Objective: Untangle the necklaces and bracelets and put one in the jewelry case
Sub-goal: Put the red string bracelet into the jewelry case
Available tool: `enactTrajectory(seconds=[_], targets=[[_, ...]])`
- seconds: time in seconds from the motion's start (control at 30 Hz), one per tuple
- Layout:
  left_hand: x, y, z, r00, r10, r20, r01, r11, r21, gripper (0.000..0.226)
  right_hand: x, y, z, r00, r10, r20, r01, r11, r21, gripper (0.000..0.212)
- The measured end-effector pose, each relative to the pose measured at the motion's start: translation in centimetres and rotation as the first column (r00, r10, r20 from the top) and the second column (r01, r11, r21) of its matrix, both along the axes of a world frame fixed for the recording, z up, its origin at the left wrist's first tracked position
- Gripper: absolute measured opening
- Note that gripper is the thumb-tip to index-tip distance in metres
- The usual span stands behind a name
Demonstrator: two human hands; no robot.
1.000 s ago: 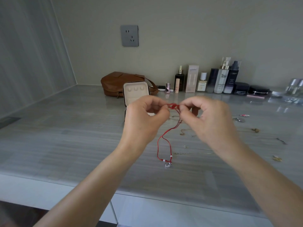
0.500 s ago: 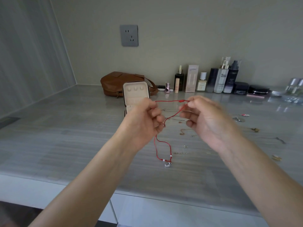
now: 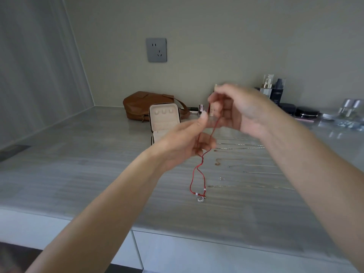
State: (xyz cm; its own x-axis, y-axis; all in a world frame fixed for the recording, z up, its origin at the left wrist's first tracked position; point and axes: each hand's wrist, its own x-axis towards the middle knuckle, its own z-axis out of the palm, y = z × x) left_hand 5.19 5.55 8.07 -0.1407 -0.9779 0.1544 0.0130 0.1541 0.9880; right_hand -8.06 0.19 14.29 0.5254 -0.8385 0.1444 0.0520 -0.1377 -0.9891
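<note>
Right hand (image 3: 243,112) has risen since 0.5 s ago. Red cord necklace (image 3: 201,161) now runs steeply down rather than level between the hands. Right hand is blurred; its fingertips appear to pinch the cord's top end. Left hand (image 3: 187,143), lower and nearer, has its fingers curled round the cord at mid-length. Below it the cord hangs in a loop. Silver ring pendant (image 3: 201,199) touches the surface (image 3: 98,174). Jewelry case (image 3: 164,123) stands open just behind the left hand. Thin chains (image 3: 239,148) lie to the right.

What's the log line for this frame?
step: untangling | left grip: holds red cord necklace mid-length | right grip: pinches its upper end | jewelry case: open
</note>
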Motion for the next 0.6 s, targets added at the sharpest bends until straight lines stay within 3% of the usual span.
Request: enactTrajectory(seconds=[0.17, 0.3, 0.47, 0.53, 0.6], targets=[[1.2, 0.3, -0.1, 1.000, 0.007, 0.012, -0.007, 1.000, 0.000, 0.025, -3.3, -1.1, 2.0, 0.960, -0.153, 0.236, 0.117, 0.980, 0.160, 0.029], [2.3, 0.6, 0.5, 0.999, 0.024, 0.031, -0.025, 0.999, 0.028, 0.025, -6.8, -2.3, 2.3, 0.936, -0.253, 0.246, 0.203, 0.956, 0.212, 0.037], [3.5, 0.3, 1.9, 0.997, 0.075, -0.026, -0.073, 0.995, 0.061, 0.025, -9.2, -3.6, -0.2, 0.927, -0.375, -0.013, 0.371, 0.910, 0.187, 0.034], [3.6, 0.0, 2.6, 0.993, 0.108, 0.054, -0.113, 0.990, 0.083, 0.027, -9.1, -3.6, -1.4, 0.859, -0.408, -0.311, 0.421, 0.907, -0.028, 0.021], [3.4, -0.3, 3.3, 0.976, 0.112, 0.187, -0.128, 0.989, 0.075, 0.028, -7.8, -3.3, -2.1, 0.661, -0.501, -0.558, 0.327, 0.862, -0.387, 0.014]])
